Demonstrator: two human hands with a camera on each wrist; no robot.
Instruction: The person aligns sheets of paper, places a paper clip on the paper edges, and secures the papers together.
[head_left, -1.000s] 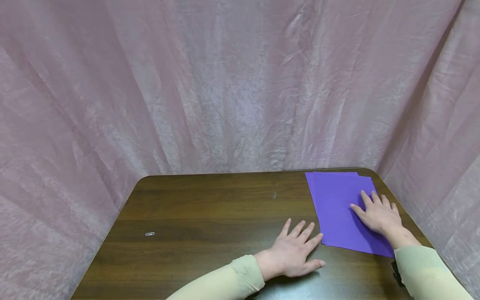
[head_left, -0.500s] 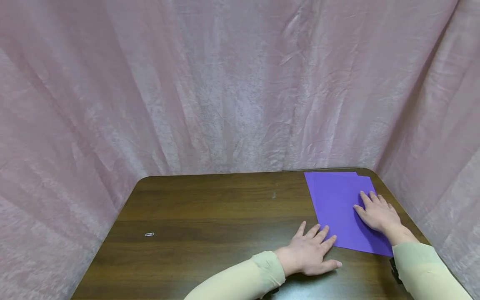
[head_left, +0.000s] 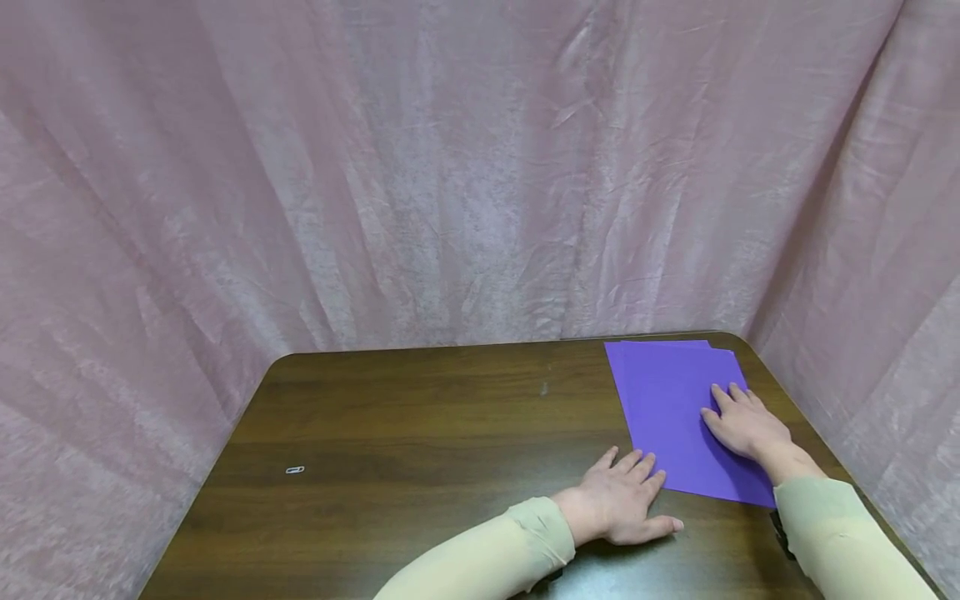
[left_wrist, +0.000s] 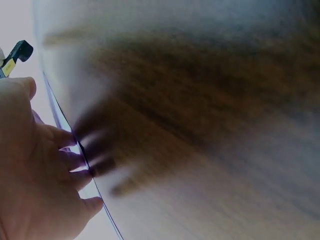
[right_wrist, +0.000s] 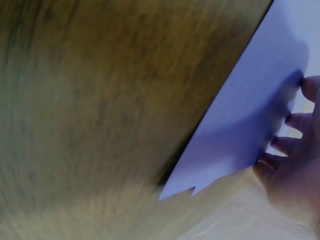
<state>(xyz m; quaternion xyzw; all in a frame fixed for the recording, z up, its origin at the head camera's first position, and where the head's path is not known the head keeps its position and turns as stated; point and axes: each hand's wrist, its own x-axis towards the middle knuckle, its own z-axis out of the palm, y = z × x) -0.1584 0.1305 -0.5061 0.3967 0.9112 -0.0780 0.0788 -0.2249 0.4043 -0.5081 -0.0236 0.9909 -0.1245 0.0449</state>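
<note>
Overlapping purple sheets of paper (head_left: pixel 667 408) lie slightly askew at the right end of the brown wooden table. On their right part rests my right hand (head_left: pixel 746 425), its fingers spread and pointing away from me. In the right wrist view its fingertips touch the purple paper (right_wrist: pixel 235 115). My left hand (head_left: pixel 618 500) lies palm down with fingers spread at the sheets' lower left corner, fingertips overlapping that corner. The left wrist view shows the left hand (left_wrist: pixel 45 170) from beneath, fingers reaching to the tabletop. Neither hand grips anything.
A small white paper clip (head_left: pixel 295 470) lies on the left part of the wooden table (head_left: pixel 420 408). Pink velvety curtains (head_left: pixel 465 167) hang behind the table and on both sides. A dark device sits under each sleeve's cuff.
My left hand has slid right across the tabletop to the sheets' lower left corner. The right hand stays on the paper, nearly in place. The view has shifted slightly.
</note>
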